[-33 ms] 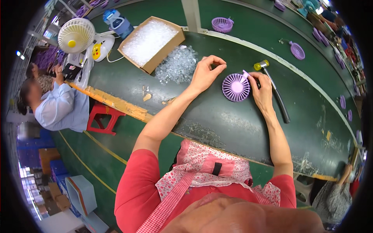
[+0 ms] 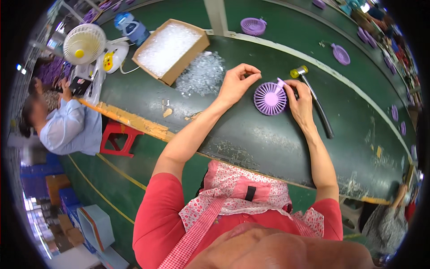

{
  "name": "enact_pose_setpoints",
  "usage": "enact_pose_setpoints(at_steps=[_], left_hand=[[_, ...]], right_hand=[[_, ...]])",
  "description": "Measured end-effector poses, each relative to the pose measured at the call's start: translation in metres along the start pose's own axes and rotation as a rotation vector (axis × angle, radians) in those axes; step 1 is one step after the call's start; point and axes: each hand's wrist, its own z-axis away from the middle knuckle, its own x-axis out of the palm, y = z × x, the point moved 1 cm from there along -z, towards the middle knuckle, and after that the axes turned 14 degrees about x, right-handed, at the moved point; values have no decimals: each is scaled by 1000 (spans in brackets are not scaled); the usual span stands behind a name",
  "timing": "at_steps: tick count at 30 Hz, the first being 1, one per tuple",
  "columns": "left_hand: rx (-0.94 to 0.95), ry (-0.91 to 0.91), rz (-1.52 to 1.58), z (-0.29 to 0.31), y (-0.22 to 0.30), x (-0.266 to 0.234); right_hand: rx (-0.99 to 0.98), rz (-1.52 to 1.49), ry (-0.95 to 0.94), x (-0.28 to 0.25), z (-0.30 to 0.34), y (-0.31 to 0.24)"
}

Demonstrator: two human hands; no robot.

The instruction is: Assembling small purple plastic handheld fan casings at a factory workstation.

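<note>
A round purple fan grille (image 2: 270, 97) with radial slats and a short stem lies on the dark green worktable (image 2: 268, 148). My right hand (image 2: 301, 102) is closed at its right edge, thumb and finger pinching by the stem. My left hand (image 2: 238, 84) hovers to the left of the grille, thumb and forefinger pinched together. Whatever is between those fingertips is too small to make out. Beside my left hand spreads a loose pile of small clear plastic pieces (image 2: 201, 75). A mallet (image 2: 317, 101) with a yellow head and black handle lies just right of my right hand.
An open cardboard box (image 2: 188, 57) of clear pieces stands at the back left, near a white fan (image 2: 84, 44) and a blue jug (image 2: 132, 29). Purple grilles (image 2: 253, 27) rest on the green belt beyond the table rail. A co-worker (image 2: 69, 119) sits at the left.
The whole view has shifted slightly. My hands and the fan grille keep the same arrangement.
</note>
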Motion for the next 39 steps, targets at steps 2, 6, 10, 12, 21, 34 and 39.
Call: enact_pose_setpoints(at_steps=[2,6,10,12,21,34,39], left_hand=[[-141,15,381,5,-2,9],[-256,46,590,10,-5,14],[-251,29,606,9,-7,16],[-258,24,599,10,-7,19],[-206,2,423,17,3,25],[-176,-7,381,19,-6,26],[-220,-22,529,18,-10,28]], right_hand=[[79,-125,-31,2,1,-7],[153,-375,-118,10,3,-16],[138,-370,-145,9,5,-21],[141,-371,-147,7,6,-19],[142,-291,-155,6,10,-16],[141,-403,-284,3,6,-12],[127,-409,-288,3,5,-10]])
